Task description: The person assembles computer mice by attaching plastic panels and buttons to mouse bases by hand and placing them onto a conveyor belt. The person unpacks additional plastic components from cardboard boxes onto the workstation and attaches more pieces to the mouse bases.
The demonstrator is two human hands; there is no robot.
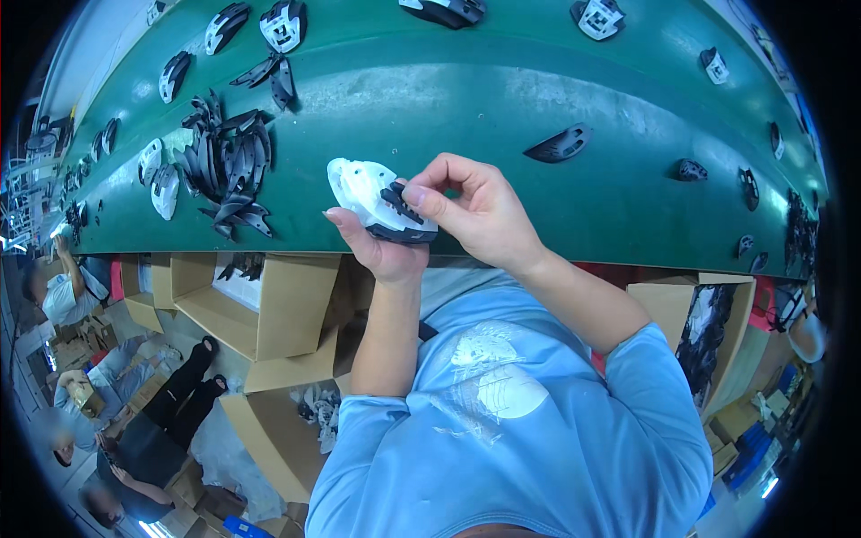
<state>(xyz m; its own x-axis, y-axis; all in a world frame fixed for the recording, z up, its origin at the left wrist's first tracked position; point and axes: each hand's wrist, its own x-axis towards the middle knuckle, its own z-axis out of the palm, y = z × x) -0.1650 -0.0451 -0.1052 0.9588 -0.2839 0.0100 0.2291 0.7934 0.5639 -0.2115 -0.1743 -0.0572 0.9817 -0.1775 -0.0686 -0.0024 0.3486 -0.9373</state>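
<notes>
In front of my chest, above the near edge of the green table (pixel 395 117), I hold a curved white plastic shell (pixel 361 186) with a black lower edge. My left hand (pixel 391 260) cups it from below, thumb out to the side. My right hand (pixel 484 213) pinches a small black plastic piece (pixel 397 199) against the shell's right side, thumb and forefinger closed on it. The fingertips partly cover that piece, and I cannot tell whether it is seated in the shell.
Black curved pieces (pixel 229 157) lie heaped at the left beside white shells (pixel 164 191). One black piece (pixel 560 144) rests to the right. More shells (pixel 283 25) line the far side. Cardboard boxes (pixel 300 300) stand below the table edge; other people (pixel 134 466) are at the lower left.
</notes>
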